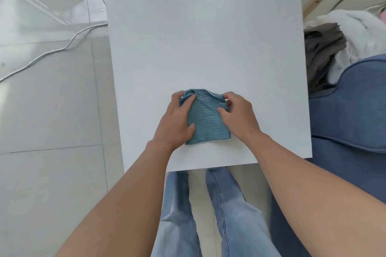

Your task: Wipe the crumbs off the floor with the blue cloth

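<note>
A folded blue-green cloth lies on the white table, near its front edge. My left hand rests on the cloth's left side, fingers curled over its upper left corner and thumb pressed on the fabric. My right hand grips the cloth's right side, fingertips pinching the upper right corner. Both hands touch the cloth, which stays flat on the tabletop. I see no crumbs on the tiled floor at this distance.
A white cable trails across the floor tiles at the left. A blue sofa stands at the right, with grey and white clothes piled behind it. My legs in light jeans stand below the table's front edge.
</note>
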Tool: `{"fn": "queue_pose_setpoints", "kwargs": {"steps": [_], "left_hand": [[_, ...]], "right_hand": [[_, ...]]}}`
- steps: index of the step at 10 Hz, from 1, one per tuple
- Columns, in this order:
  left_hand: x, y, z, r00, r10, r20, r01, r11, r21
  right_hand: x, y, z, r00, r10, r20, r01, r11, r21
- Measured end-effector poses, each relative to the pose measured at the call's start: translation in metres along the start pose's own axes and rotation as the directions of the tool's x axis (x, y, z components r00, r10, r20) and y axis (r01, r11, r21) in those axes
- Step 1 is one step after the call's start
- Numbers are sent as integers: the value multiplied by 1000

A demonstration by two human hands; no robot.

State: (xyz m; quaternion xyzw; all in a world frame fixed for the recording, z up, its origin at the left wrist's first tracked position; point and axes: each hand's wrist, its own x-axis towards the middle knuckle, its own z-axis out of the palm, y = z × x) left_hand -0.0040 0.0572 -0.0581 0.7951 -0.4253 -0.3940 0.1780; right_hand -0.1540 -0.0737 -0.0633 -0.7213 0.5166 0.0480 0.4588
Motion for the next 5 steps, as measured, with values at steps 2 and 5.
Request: {"fn": "queue_pose_setpoints", "kwargs": {"steps": [2, 5], "left_hand": [[1, 3, -13, 1000, -7, -8, 9, 972, 237], [14, 78, -96, 985, 99, 140, -149, 903, 403]], "right_hand": [[-7, -5, -2, 997, 60, -38, -62, 996, -67], [-36, -58, -81, 974, 176, -143, -196, 971, -137]]}}
